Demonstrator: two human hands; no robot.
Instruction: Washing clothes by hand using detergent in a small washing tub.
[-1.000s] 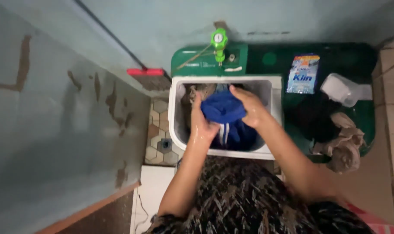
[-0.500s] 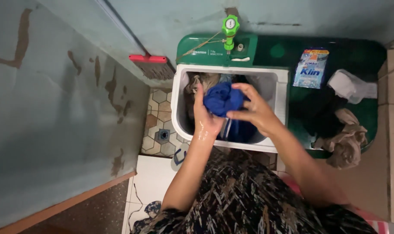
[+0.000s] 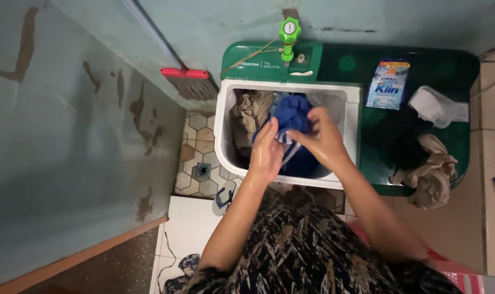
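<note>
Two hands meet over the open tub. Head view: your left hand point(image 3: 267, 152) lies with fingers nearly flat against the near side of the blue garment point(image 3: 291, 117), pressing rather than pinching; your right hand point(image 3: 319, 136) is curled, fingers closed on a fold of the same cloth. The garment, with white stripes showing by your palms, sits bunched at the middle of the white wash tub point(image 3: 221, 130), partly lifted above the rest of the load, and a beige cloth point(image 3: 252, 111) lies toward the tub's left wall. On the green washer top point(image 3: 454, 65), right of the tub, rest a detergent packet point(image 3: 388, 84), a white cloth point(image 3: 435, 106) and a crumpled tan garment point(image 3: 429, 174) at the near right corner. To work the fabric well, keep it over the tub so drips fall inside, and grip a thick fold with both hands.
</note>
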